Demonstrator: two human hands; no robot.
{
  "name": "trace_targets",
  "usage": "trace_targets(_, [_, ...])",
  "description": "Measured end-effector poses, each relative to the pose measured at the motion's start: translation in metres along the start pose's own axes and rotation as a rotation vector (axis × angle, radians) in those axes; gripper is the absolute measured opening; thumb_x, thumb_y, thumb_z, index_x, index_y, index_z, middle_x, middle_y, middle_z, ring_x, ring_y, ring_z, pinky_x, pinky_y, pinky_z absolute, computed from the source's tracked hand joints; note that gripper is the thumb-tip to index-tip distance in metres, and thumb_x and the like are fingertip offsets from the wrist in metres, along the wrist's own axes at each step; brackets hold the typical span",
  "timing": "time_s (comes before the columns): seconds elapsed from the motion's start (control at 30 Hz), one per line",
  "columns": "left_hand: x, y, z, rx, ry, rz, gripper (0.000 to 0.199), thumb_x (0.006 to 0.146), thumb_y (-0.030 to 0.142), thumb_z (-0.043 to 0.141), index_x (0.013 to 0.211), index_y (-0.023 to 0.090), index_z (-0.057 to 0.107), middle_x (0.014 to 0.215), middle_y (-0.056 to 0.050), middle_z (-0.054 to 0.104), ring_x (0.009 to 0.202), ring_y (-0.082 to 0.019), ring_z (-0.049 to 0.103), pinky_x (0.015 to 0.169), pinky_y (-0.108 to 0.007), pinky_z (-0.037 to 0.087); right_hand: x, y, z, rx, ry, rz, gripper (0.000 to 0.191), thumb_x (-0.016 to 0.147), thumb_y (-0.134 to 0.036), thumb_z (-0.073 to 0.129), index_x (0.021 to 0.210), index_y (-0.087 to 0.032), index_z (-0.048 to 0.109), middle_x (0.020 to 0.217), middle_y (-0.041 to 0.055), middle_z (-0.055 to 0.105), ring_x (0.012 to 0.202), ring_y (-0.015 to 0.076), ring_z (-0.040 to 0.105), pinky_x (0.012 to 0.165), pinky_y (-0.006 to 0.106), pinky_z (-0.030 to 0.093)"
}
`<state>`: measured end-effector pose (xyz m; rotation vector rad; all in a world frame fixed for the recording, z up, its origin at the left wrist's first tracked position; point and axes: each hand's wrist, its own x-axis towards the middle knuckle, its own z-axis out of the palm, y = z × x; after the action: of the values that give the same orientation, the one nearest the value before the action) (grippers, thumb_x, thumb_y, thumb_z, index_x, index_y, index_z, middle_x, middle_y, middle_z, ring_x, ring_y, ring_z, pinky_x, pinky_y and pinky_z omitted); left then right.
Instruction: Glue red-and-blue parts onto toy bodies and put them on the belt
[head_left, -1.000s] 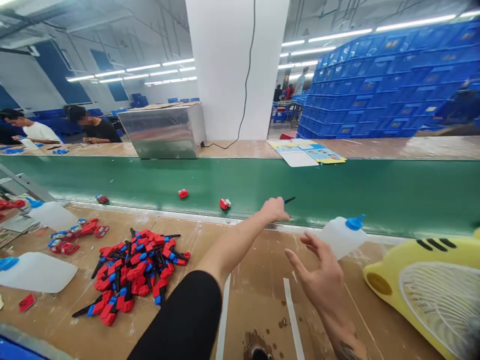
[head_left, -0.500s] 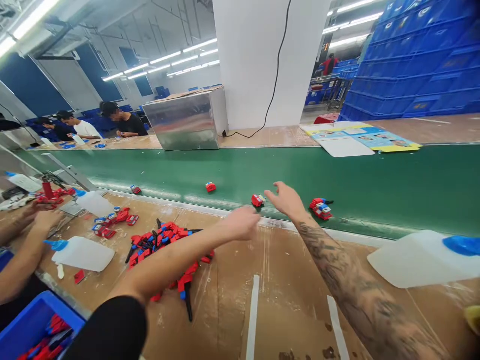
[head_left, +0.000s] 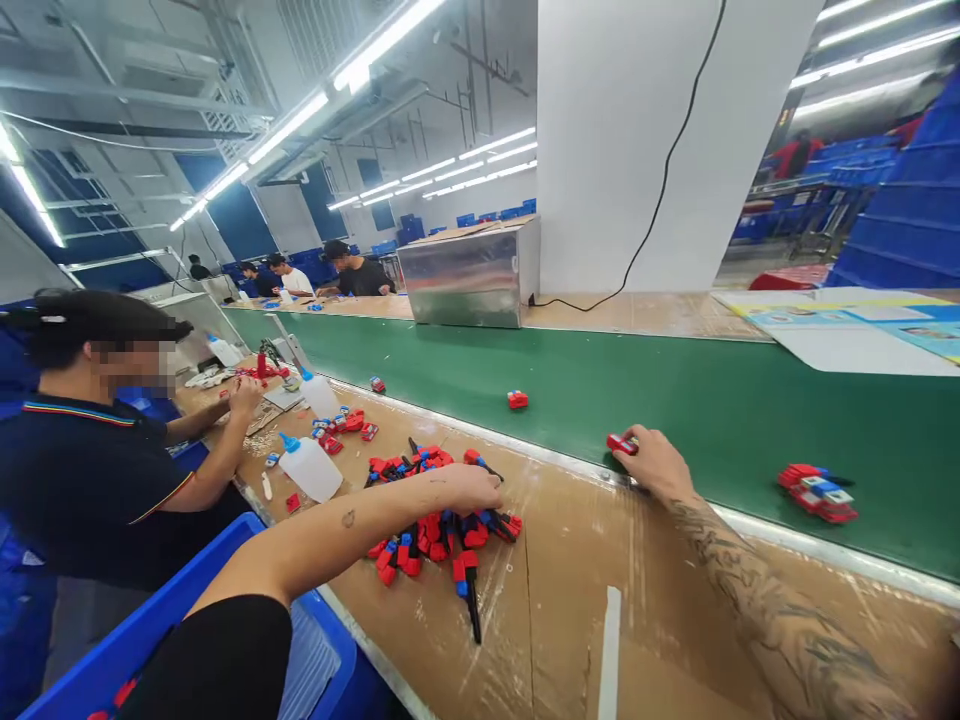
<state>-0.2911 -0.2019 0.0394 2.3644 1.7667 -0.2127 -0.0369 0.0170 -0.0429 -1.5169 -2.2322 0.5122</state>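
On the near edge of the green conveyor belt, my right hand (head_left: 658, 464) grips a small red toy vehicle (head_left: 619, 444) between thumb and fingers. My left hand (head_left: 474, 490) reaches over the right side of a pile of red, blue and black toy parts (head_left: 431, 540). Its fingers are bent down and close together; whatever they hold is hidden. A red part with a black rod (head_left: 480, 460) lies just beyond those fingers. Further right on the belt rests a larger red, blue and white toy piece (head_left: 817, 492). Another red toy vehicle (head_left: 517, 400) is further back on the belt.
A white bottle with a blue cap (head_left: 311, 468) stands left of the pile, near several assembled red toys (head_left: 349, 422). A blue bin (head_left: 341, 640) is at the lower left. A co-worker (head_left: 97, 430) works on the left. A metal box (head_left: 461, 275) sits beyond the belt (head_left: 675, 380).
My view has turned left. My right hand has closed on the small red toy vehicle at the belt's edge. My left hand has moved back from the belt to the pile of parts.
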Motion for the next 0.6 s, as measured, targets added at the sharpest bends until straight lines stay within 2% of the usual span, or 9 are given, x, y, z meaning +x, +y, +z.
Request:
trace_targets(0.07, [-0.005,-0.003,-0.003,-0.094,0.039,0.001,0.030,0.052,-0.006,0.064,0.069,0.020,0.064,0.071,-0.004,0.066,0.066,-0.020,0.062,0.063,-0.027,0.048,-0.016,0.005,-0.004,0.239,0.053,0.021,0.055,0.079,-0.034,0.063,0.128,-0.013,0.056,0.119,0.0201,0.063,0.100,0.0290,0.063,0.082,0.038,0.048])
trace_targets(0.13, [-0.016,-0.001,-0.006,-0.219,0.101,0.014,0.029,0.056,-0.002,0.068,0.077,0.018,0.068,0.079,-0.006,0.069,0.074,-0.020,0.065,0.069,-0.028,0.051,-0.046,0.013,-0.011,0.620,0.058,0.042,0.065,0.074,-0.036,0.070,0.132,-0.013,0.053,0.120,0.0187,0.062,0.099,0.0279,0.065,0.085,0.039,0.049])
trace_targets(0.2, [-0.026,0.012,-0.003,-0.357,0.184,0.029,0.033,0.067,0.009,0.069,0.100,0.017,0.070,0.091,-0.007,0.071,0.082,-0.020,0.067,0.074,-0.028,0.052,-0.090,0.023,-0.026,0.978,0.020,0.035,0.061,0.071,-0.038,0.075,0.126,-0.018,0.056,0.114,0.0136,0.065,0.096,0.0261,0.067,0.087,0.040,0.051])
trace_targets(0.27, [-0.032,0.041,0.007,-0.504,0.251,0.061,0.044,0.082,0.019,0.061,0.126,0.016,0.061,0.101,-0.009,0.070,0.088,-0.019,0.068,0.078,-0.028,0.054,-0.145,0.030,-0.044,1.219,0.027,0.006,0.053,0.071,-0.037,0.078,0.118,-0.023,0.057,0.108,0.0088,0.066,0.095,0.0244,0.068,0.086,0.040,0.053])
trace_targets(0.33, [-0.034,0.079,0.023,-0.785,0.284,0.106,0.052,0.088,0.024,0.056,0.139,0.015,0.050,0.108,-0.011,0.069,0.096,-0.020,0.069,0.082,-0.030,0.055,-0.199,0.030,-0.061,1.344,0.109,-0.037,0.050,0.071,-0.034,0.080,0.114,-0.026,0.055,0.108,0.0059,0.063,0.091,0.0230,0.068,0.078,0.039,0.056])
trace_targets(0.4, [-0.033,0.119,0.043,-1.224,0.265,0.110,0.054,0.084,0.028,0.068,0.135,0.017,0.056,0.111,-0.012,0.070,0.104,-0.023,0.068,0.088,-0.034,0.054,-0.244,0.026,-0.071,1.399,0.153,-0.045,0.051,0.071,-0.032,0.081,0.112,-0.030,0.051,0.100,0.0023,0.062,0.079,0.0200,0.066,0.057,0.031,0.055])
trace_targets(0.47, [-0.030,0.153,0.060,-1.487,0.192,0.101,0.051,0.078,0.031,0.077,0.126,0.018,0.064,0.113,-0.012,0.070,0.108,-0.026,0.067,0.093,-0.037,0.053,-0.274,0.024,-0.075,1.424,0.145,-0.035,0.049,0.071,-0.032,0.080,0.108,-0.031,0.048,0.100,0.0013,0.060,0.072,0.0170,0.064,0.047,0.023,0.048])
trace_targets(0.53, [-0.027,0.179,0.071,-1.482,0.132,0.156,0.047,0.080,0.031,0.076,0.125,0.020,0.065,0.118,-0.013,0.069,0.108,-0.026,0.068,0.096,-0.038,0.053,-0.295,0.026,-0.076,1.422,0.151,-0.028,0.044,0.073,-0.030,0.077,0.105,-0.029,0.046,0.106,0.0017,0.060,0.072,0.0145,0.062,0.050,0.023,0.048])
trace_targets(0.6, [-0.025,0.195,0.075,-1.317,0.127,0.285,0.044,0.084,0.027,0.072,0.127,0.025,0.063,0.125,-0.012,0.066,0.111,-0.025,0.066,0.098,-0.038,0.053,-0.312,0.033,-0.077,1.386,0.188,-0.004,0.041,0.075,-0.025,0.074,0.104,-0.028,0.045,0.106,0.0014,0.060,0.074,0.0128,0.061,0.061,0.025,0.050])
